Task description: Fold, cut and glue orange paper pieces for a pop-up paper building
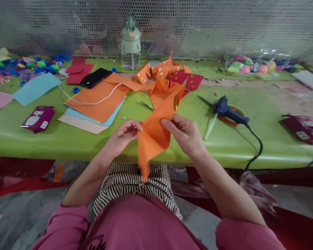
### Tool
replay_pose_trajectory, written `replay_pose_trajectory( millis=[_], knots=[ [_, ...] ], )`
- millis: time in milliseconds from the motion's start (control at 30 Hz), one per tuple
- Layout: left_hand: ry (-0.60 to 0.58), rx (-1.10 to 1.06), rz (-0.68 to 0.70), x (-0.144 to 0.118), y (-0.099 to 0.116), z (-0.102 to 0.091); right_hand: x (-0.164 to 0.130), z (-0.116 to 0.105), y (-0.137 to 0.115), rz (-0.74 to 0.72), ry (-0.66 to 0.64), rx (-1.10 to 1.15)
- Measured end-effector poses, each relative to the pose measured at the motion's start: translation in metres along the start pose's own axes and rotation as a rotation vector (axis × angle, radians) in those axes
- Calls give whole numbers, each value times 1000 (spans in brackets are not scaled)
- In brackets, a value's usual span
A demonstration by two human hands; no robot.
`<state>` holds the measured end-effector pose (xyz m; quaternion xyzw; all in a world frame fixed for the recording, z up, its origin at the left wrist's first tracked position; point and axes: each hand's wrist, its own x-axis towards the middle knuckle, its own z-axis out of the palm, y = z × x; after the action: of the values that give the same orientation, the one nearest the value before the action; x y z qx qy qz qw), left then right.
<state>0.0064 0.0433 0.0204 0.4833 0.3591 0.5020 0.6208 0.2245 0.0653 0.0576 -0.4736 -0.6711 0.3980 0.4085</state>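
Pink sleeves and striped lap sit closest. Your left hand [123,133] and right hand [185,133] pinch opposite edges of the folded orange paper [153,133], held off the counter [67,139] edge so its tail hangs free; glue gun [228,110] parked aside.

left hand [123,133]: raised before the torso, fingers curled, fingertips pinched together | right hand [184,133]: level with it, palm down, thumb and forefinger pressed together | forearms: bare, angled inward from pink sleeves pushed up | hands: close, not touching
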Motion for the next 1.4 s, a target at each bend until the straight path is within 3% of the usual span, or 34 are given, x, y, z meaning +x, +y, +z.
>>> replay_pose_trajectory(
  millis=[167,233,367,500,633,733,867,967,1033,1133,1400],
  knots=[
    [-120,126,-289,-1,17,-14,6,1,9,44,93,118],
    [-138,299,-291,0,24,-18,7,0,15,65,96,128],
    [-90,716,-183,13,38,-26,10,-3,29,144,33,48],
    [-157,1192,-106,40,43,-35,13,-7,32,203,-29,-156],
    [-191,1542,279,55,35,-33,11,-14,26,204,-54,-367],
    [-319,1547,465,47,24,-23,0,-18,23,108,47,-661],
    [-439,1485,506,30,12,-9,-20,-18,18,-267,249,-1063],
    [-457,1426,462,25,6,-3,-26,-16,18,-595,71,-1132],
    [-445,1405,473,24,4,0,-25,-15,23,-724,-79,-1118],
    [-431,1426,526,22,-1,1,-24,-15,34,-752,-169,-1128],
    [-459,1484,568,21,-4,-5,-22,-19,46,-646,-179,-970]
  ],
)
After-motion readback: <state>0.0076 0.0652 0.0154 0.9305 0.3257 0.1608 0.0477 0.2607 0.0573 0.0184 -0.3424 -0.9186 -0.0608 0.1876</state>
